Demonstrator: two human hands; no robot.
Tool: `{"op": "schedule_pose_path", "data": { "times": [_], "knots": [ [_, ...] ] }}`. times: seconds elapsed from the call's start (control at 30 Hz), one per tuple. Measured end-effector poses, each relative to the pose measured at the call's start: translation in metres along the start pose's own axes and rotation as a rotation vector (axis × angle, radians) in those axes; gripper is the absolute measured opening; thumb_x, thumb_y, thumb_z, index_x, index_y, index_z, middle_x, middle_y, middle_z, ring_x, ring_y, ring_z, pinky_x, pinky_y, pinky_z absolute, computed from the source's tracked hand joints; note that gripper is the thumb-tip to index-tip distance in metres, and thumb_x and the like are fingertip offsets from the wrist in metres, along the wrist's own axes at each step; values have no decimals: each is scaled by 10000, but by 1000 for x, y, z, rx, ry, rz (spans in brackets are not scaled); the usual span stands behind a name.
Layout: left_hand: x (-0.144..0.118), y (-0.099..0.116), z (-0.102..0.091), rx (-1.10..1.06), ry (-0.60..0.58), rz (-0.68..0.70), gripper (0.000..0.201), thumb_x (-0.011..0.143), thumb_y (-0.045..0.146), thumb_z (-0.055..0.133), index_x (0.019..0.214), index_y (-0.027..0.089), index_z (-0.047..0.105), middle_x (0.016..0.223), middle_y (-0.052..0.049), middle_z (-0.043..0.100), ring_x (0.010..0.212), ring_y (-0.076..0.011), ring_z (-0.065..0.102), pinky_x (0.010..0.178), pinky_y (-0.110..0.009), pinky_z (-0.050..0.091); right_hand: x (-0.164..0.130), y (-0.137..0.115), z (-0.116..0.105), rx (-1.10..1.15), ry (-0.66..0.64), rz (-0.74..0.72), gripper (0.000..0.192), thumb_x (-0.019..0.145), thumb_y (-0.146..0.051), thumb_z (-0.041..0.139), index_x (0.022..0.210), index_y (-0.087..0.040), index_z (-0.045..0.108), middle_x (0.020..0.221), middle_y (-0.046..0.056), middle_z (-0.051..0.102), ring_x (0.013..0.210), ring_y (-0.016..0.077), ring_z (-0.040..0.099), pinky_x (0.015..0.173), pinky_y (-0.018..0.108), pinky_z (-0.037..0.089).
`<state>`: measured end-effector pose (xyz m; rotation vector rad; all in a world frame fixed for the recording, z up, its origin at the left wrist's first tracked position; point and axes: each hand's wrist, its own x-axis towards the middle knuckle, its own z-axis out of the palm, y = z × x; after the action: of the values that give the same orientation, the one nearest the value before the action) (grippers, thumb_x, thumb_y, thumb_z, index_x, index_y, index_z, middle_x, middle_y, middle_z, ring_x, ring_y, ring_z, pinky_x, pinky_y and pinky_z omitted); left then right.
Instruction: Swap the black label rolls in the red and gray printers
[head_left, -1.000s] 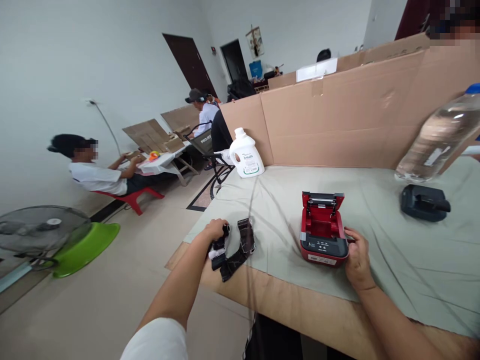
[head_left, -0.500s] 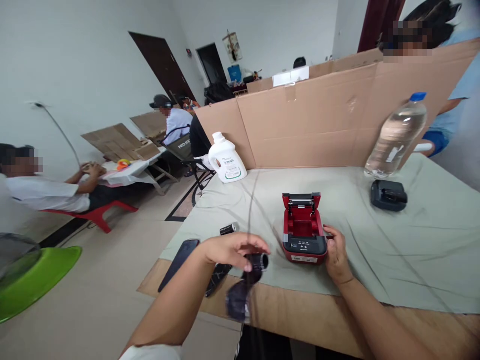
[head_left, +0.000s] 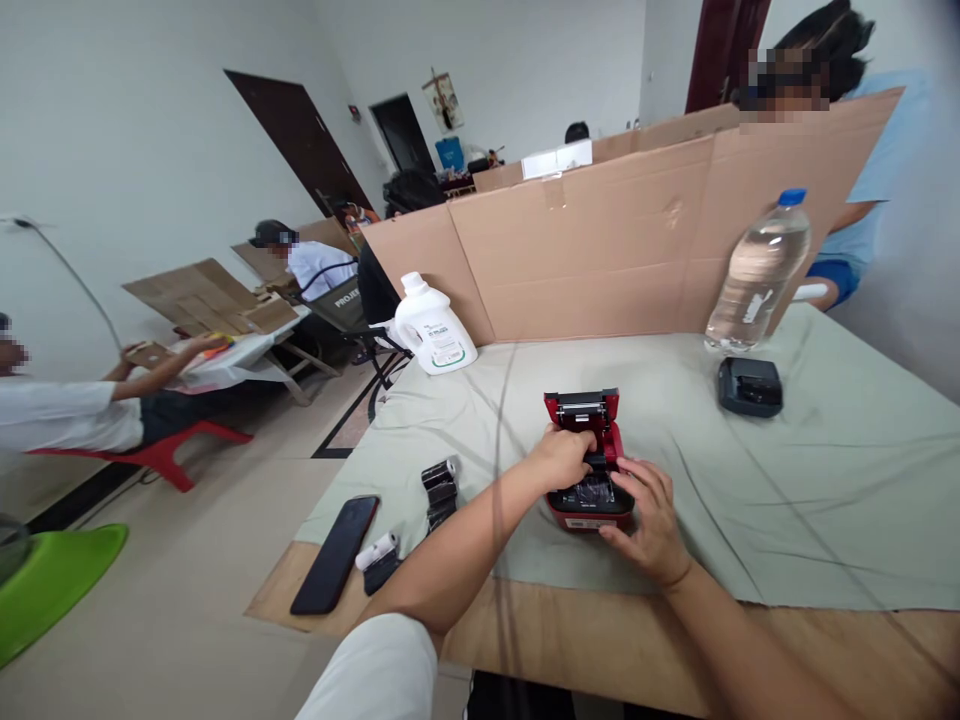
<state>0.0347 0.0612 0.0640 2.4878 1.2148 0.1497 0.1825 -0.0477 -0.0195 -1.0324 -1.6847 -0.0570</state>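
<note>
A small red and black printer [head_left: 592, 523] sits on the cloth with its lid raised. My left hand [head_left: 562, 458] reaches into its compartment, fingers closed on a black roll [head_left: 595, 461] that they partly hide. Shiny black strip [head_left: 594, 489] from the roll lies across the printer's front panel. At the printer's right front corner, my right hand [head_left: 649, 515] grips the body, thumb low and fingers along the side. Left of my left forearm lie another black roll [head_left: 439, 476] with a trailing strip and a white-ended roll [head_left: 377, 551].
A phone [head_left: 335, 555] lies near the table's left edge. Behind stand a white jug [head_left: 435, 330] and a cardboard partition [head_left: 592, 250]. To the right are a clear bottle [head_left: 757, 275] and a dark device [head_left: 750, 387]. Other people sit around the room.
My left hand has moved right with the black roll, from beside the printer into its open compartment. The right hand has shifted toward the printer's front corner. The view has turned slightly right.
</note>
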Motion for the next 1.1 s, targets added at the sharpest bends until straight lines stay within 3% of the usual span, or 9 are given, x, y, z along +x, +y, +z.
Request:
{"op": "schedule_pose_path", "data": {
  "times": [0.17, 0.3, 0.37, 0.43, 0.53, 0.63, 0.77, 0.93, 1.1],
  "knots": [
    [-9, 1, 1, -25, 92, 56, 158, 800, 180, 578, 911, 228, 680, 967, -47, 716, 948, -238, 644, 935, -365, 438, -1, -5, 2, -95, -38, -63, 475, 754, -417, 710, 1191, -275, 588, 1255, 91, 577, 1208, 330, 471, 955, 548, 451],
    [-24, 0, -7, -252, 427, 117, 229, 888, 196, 460, 985, 218, 666, 993, -62, 691, 941, -197, 626, 891, -318, 475, -4, -4, 3, -113, -51, -53, 437, 768, -369, 695, 1181, -267, 600, 1273, 94, 567, 1215, 325, 469, 960, 547, 455],
    [-27, -3, -12, -264, 629, 127, 243, 911, 248, 462, 1058, 204, 650, 1085, -96, 654, 1060, -221, 580, 983, -361, 432, -3, -4, 3, -110, -58, -55, 434, 775, -369, 686, 1185, -261, 595, 1284, 95, 559, 1221, 324, 466, 966, 547, 454],
    [-27, -8, -16, -219, 726, 130, 313, 924, 320, 469, 1178, 195, 603, 1239, -125, 580, 1215, -259, 486, 1071, -428, 353, -3, -4, 3, -114, -58, -61, 421, 785, -361, 678, 1182, -251, 590, 1284, 99, 557, 1224, 322, 463, 968, 546, 453],
    [-27, -15, -15, -179, 677, 163, 446, 955, 406, 403, 1326, 175, 493, 1360, -151, 488, 1305, -282, 400, 1103, -485, 306, -1, -7, 2, -134, -55, -69, 384, 802, -340, 667, 1160, -220, 595, 1272, 115, 560, 1228, 325, 460, 971, 538, 451],
    [-38, -17, -6, -171, 657, 203, 444, 985, 397, 312, 1325, 177, 496, 1316, -150, 512, 1258, -263, 437, 1073, -475, 337, 1, -9, 1, -158, -46, -84, 365, 806, -341, 666, 1137, -200, 610, 1278, 130, 547, 1231, 330, 455, 976, 532, 448],
    [-66, -15, 16, -165, 703, 282, 398, 984, 345, 301, 1245, 199, 563, 1216, -127, 571, 1178, -251, 489, 1025, -468, 366, 1, -11, 0, -194, -29, -98, 340, 806, -339, 665, 1118, -212, 625, 1368, 136, 465, 1261, 350, 428, 987, 546, 433],
    [-87, -18, 51, -138, 678, 315, 411, 952, 334, 353, 1305, 182, 500, 1236, -135, 581, 1232, -279, 469, 1054, -507, 329, 2, -10, 1, -179, -47, -89, 378, 812, -351, 651, 1158, -211, 589, 1380, 147, 455, 1288, 362, 414, 990, 561, 431],
    [-85, -19, 78, -184, 824, 305, 453, 953, 351, 308, 1341, 158, 440, 1275, -163, 553, 1282, -297, 444, 1046, -521, 347, 2, -6, 4, -116, -42, -62, 577, 801, -408, 664, 1286, -167, 466, 1262, 169, 559, 1237, 338, 479, 976, 557, 447]
  ]
}}
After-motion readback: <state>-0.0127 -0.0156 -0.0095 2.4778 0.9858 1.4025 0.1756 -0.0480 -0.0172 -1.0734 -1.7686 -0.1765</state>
